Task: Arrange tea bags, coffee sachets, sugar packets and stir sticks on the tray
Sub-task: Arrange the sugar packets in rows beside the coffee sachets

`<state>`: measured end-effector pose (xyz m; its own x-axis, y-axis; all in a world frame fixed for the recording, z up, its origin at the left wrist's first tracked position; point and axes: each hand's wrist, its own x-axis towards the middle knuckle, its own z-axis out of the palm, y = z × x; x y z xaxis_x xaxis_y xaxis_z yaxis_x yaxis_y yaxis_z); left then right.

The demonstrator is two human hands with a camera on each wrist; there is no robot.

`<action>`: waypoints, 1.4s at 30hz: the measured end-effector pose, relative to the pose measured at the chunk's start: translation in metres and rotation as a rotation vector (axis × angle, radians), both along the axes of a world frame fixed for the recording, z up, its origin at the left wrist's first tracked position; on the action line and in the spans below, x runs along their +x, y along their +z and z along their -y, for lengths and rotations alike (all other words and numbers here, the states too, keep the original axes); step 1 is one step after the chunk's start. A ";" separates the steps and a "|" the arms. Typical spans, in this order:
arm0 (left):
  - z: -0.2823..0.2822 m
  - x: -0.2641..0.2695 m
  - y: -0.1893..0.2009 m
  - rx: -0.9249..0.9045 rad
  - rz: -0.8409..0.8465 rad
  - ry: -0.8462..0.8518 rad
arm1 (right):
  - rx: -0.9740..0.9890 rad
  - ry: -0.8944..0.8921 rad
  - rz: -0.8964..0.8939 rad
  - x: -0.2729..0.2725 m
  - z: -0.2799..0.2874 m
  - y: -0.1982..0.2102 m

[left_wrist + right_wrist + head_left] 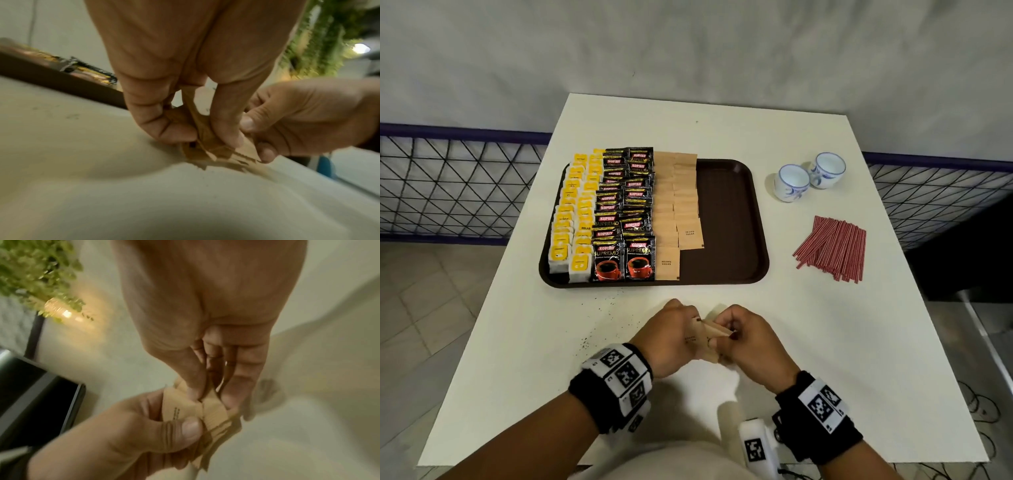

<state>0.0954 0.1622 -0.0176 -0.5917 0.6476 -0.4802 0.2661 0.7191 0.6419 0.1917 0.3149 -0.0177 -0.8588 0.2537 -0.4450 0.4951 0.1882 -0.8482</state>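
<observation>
**Separating one brown sugar packet from the held stack**

Left hand curled round a small stack of brown sugar packets, thumb clamped on top. Right hand pinching the top packet's edge between thumb and fingertips. Stack held low over the white table, just in front of the brown tray; contact with the table not clear.

On the tray, left to right: yellow tea bags, Kopiko coffee sachets, two columns of sugar packets, the right one ending short of the near rim. Right part bare. Red-striped stir sticks well apart on the table, near two cups.

Likely step: peel off a single packet, extend the short column.

- Keep the left thumb firm so only one sheet slides.
- Peel by the edge, avoid creasing.
- Lay printed side up, overlapped like its neighbours.
- Leave the right strip free for sticks.
</observation>
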 end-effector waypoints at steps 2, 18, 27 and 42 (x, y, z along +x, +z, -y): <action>0.009 -0.005 0.004 0.139 0.113 0.141 | -0.115 -0.082 -0.031 -0.005 -0.002 0.004; 0.042 -0.042 0.021 0.516 0.692 0.716 | -0.304 -0.166 -0.010 -0.074 0.003 0.028; 0.053 -0.072 0.012 0.500 0.675 0.748 | -0.260 -0.299 0.025 -0.131 -0.033 0.026; 0.056 -0.080 0.008 0.529 0.752 0.702 | 0.200 -0.141 0.161 -0.183 -0.046 0.002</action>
<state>0.0150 0.1060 -0.0099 -0.5808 0.5147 -0.6306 -0.6622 0.1517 0.7338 0.0083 0.3608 -0.0161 -0.7314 0.4617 -0.5019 0.6534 0.2638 -0.7096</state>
